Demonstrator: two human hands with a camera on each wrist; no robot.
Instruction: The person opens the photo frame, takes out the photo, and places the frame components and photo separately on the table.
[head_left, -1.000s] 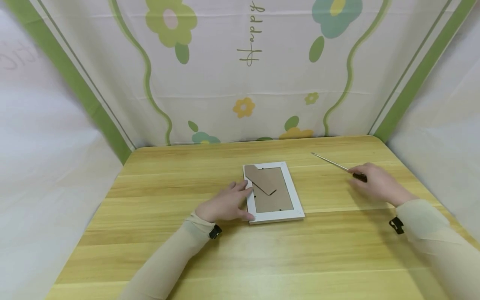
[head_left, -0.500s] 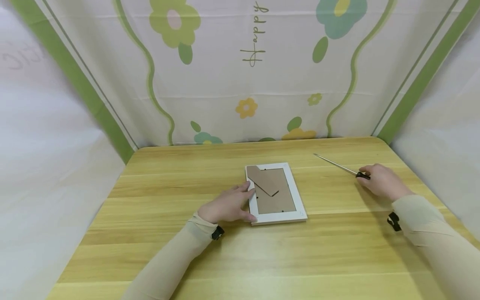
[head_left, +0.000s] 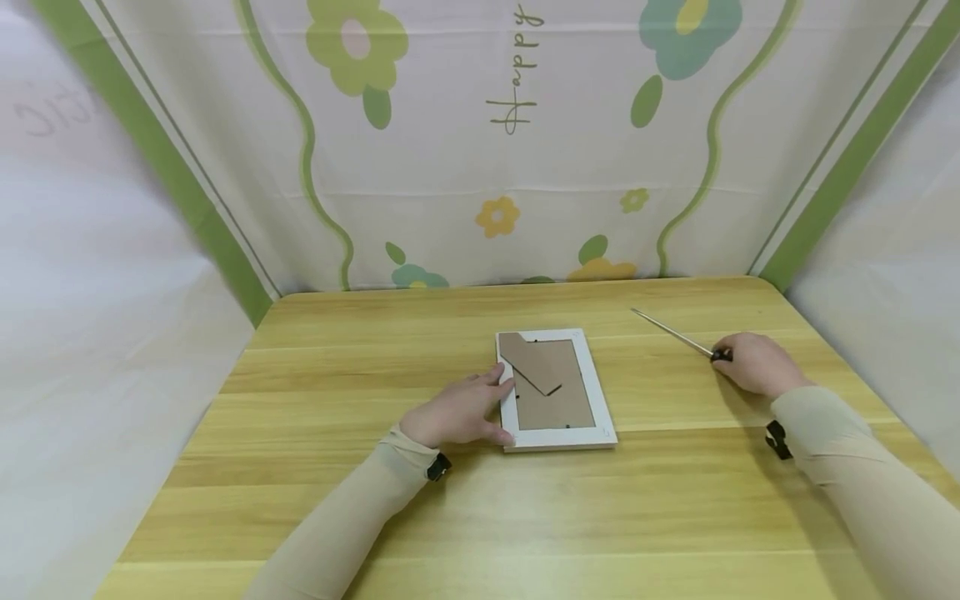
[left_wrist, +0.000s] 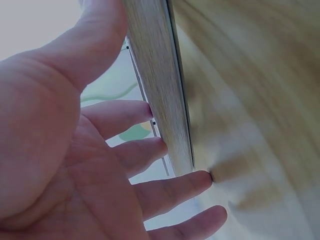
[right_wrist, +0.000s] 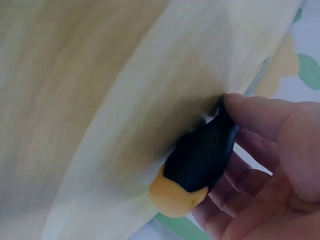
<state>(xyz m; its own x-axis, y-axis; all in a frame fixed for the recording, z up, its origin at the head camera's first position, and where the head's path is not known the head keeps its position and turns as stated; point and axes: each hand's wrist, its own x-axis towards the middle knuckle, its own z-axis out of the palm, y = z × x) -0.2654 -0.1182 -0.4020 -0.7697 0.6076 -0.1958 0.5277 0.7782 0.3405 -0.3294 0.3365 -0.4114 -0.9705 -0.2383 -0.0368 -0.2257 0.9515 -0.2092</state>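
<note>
A white picture frame point(head_left: 604, 435) lies face down on the wooden table, its brown backing board point(head_left: 555, 408) and folded stand leg point(head_left: 522, 354) facing up. My left hand point(head_left: 459, 410) rests at its left side, fingertips on the border and thumb at the near left corner. In the left wrist view, the fingers point(left_wrist: 172, 192) are spread and fairly straight along the frame's edge point(left_wrist: 157, 65). Over to the right, my right hand point(head_left: 761, 364) holds a screwdriver point(head_left: 672, 332) by its black handle with an orange end point(right_wrist: 172, 197). The long metal shaft points to the back left, low over the table.
The wooden table point(head_left: 360, 350) reaches back to a white cloth backdrop point(head_left: 450, 150) printed with flowers. White cloth walls point(head_left: 112, 333) stand on both sides. A black strap point(head_left: 438, 467) sits on each wrist.
My right hand has closed around the screwdriver's handle, which now shows less from above. The left hand stays at the frame. The head view has shifted slightly.
</note>
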